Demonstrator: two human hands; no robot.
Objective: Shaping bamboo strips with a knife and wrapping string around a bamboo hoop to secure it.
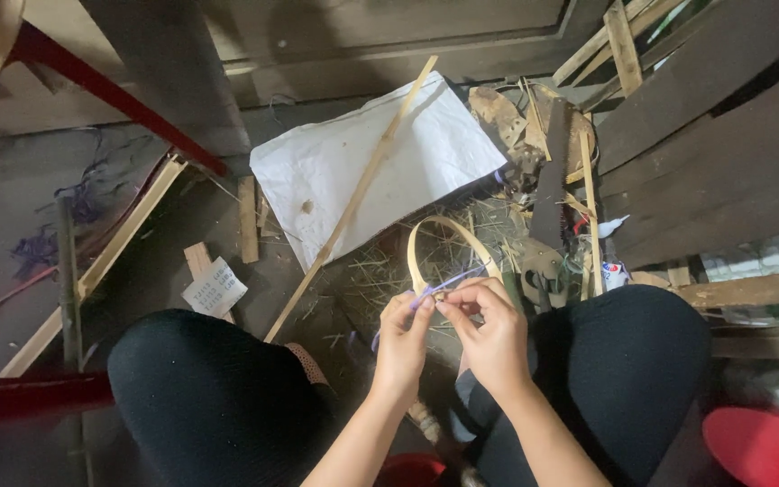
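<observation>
A thin bamboo strip bent into a loop (444, 233) rises from between my hands over the floor. My left hand (403, 335) and my right hand (489, 329) meet at the bottom of the loop, where its two ends cross. Both pinch a thin purple string (451, 281) that runs across the loop's base and trails down to the left of my left hand. My knees in black trousers sit on either side.
A white sack (362, 167) lies ahead with a long bamboo slat (353, 198) across it. Straw and shavings litter the floor. Scrap slats and a dark blade (547, 189) lie right. A red frame (92, 90) stands left.
</observation>
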